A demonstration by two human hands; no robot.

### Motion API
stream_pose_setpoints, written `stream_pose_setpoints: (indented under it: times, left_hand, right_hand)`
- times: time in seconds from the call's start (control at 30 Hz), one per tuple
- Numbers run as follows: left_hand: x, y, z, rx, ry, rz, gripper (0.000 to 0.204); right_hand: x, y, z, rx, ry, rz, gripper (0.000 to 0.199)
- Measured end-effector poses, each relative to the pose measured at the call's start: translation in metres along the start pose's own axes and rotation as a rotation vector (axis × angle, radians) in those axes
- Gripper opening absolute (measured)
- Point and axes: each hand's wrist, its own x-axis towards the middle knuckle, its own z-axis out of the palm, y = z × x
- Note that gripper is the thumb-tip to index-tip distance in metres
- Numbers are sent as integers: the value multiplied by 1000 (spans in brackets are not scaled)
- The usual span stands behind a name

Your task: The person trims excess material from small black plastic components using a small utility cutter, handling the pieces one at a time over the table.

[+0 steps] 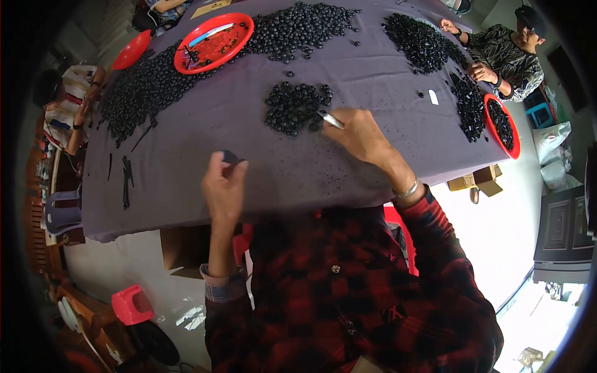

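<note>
My left hand [224, 189] is raised over the near part of the grey cloth, a small dark piece [230, 157] pinched between thumb and forefinger. What kind of piece it is, I cannot make out. My right hand [360, 137] is closed round a short, shiny metal tool [331, 120]; the fingers hide most of it, so its kind is unclear. The tool's tip is at the right edge of a small heap of black, ring-like round parts [289, 109]. Dark crumbs are scattered on the cloth between my hands.
Large heaps of black round parts [298, 28] spread along the far side and left. A red tray [214, 67] rests among them. On the right lie piles of black pieces [420, 43] and another red tray [515, 146], near a co-worker [513, 59]. Another person [68, 112] sits left.
</note>
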Motion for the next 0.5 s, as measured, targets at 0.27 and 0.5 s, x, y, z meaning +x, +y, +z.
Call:
stream_pose_setpoints:
  times: [0.27,0.5]
  left_hand:
    - [13,-33,-19,314,202,123,19]
    - [8,-9,-12,107,246,-10,19]
  right_hand:
    - [30,7,32,-276,71,-286,15]
    - [-9,-31,12,402,45,-265,8]
